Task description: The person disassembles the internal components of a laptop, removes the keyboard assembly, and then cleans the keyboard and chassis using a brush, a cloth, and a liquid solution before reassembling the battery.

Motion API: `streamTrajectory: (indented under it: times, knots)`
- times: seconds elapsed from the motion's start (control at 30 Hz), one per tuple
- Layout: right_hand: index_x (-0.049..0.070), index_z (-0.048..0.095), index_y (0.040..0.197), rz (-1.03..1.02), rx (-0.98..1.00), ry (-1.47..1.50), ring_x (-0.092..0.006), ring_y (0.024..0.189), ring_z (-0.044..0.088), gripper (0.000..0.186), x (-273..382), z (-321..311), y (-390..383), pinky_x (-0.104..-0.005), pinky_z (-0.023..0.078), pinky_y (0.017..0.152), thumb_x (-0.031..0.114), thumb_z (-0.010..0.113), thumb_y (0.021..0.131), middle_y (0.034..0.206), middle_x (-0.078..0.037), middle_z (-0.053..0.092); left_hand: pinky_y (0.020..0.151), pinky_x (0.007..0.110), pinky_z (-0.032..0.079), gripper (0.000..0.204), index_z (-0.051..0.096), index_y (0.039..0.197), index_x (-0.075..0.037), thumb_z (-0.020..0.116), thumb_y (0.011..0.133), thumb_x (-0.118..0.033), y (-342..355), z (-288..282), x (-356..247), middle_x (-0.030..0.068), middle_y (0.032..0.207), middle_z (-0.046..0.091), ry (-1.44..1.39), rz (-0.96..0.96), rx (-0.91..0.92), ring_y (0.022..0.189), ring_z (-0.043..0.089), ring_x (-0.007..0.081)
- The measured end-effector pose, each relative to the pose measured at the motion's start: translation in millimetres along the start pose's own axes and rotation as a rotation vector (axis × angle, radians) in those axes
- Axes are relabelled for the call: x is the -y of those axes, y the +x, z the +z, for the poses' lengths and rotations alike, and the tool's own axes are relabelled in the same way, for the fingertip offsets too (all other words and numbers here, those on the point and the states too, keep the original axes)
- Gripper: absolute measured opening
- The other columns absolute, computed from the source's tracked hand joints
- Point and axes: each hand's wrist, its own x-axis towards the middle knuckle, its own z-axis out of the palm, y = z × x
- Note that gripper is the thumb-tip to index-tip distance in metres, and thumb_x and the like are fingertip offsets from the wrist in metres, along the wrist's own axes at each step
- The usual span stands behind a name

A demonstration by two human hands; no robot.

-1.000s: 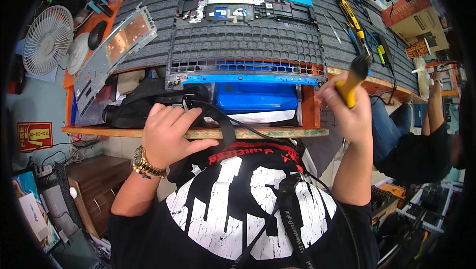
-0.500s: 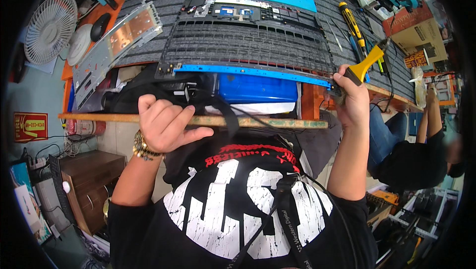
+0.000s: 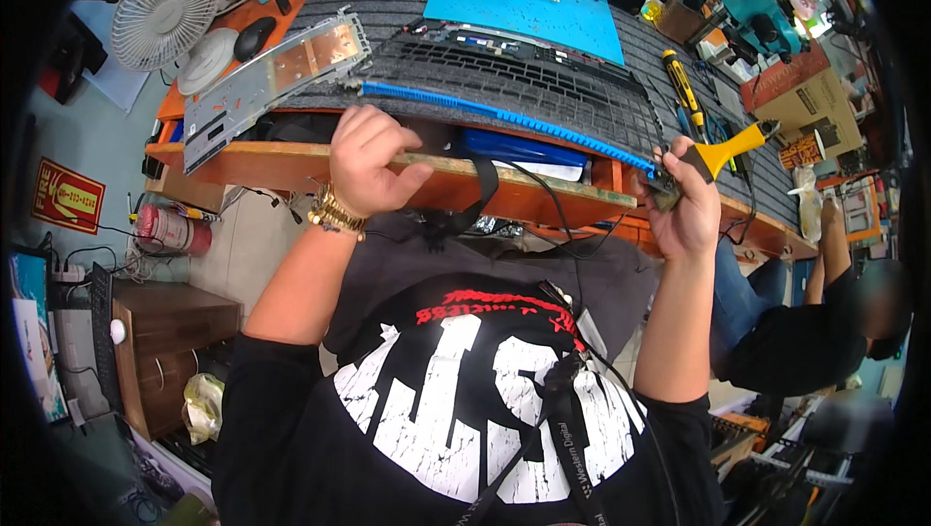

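My right hand grips the near right corner of a black laptop top case with an open keyboard grid. A bright blue strip runs along its near edge. The same hand also holds a flat brush with a yellow handle, dark bristles beside the thumb. My left hand is at the wooden drawer front, fingers curled in, thumb apart, nothing visible in them. Left of the case, a silver metal laptop panel with a copper-coloured patch lies slanted over the table edge.
A blue mat lies beyond the case. A yellow-black screwdriver and other tools lie at right, near a cardboard box. A white fan and black mouse are at left. Another person sits at right.
The drawer has slid in toward the table, with my left hand moving along at its front. The top case now tilts differently, and the brush has turned with my right hand. The view has shifted.
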Motion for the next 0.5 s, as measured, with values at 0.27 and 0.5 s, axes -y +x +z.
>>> streamTrajectory:
  times: [0.27,0.5]
  knots:
    - [0.007,0.059,0.118,-0.072,0.16,-0.011,-0.0239,0.101,0.071,0.022,-6,16,20,-0.0434,0.063,0.087,-0.003,0.067,0.101,0.109,-0.011,0.068,0.077,0.037,0.07,0.152,0.017,0.179,-0.002,0.059,0.077,-0.107,9,-19,-57,0.0333,0.16,0.057,-1.143,-0.981,0.128,0.109,0.078,0.031]
    - [0.011,0.052,0.119,-0.046,0.206,0.087,-0.0213,0.099,0.065,0.027,-40,9,64,-0.0392,0.058,0.092,-0.004,0.066,0.101,0.105,-0.008,0.062,0.095,0.058,0.069,0.167,0.005,0.179,0.002,0.05,0.069,-0.115,9,-49,-34,0.0363,0.179,0.027,-1.431,-0.825,-0.345,0.147,0.061,0.0448]
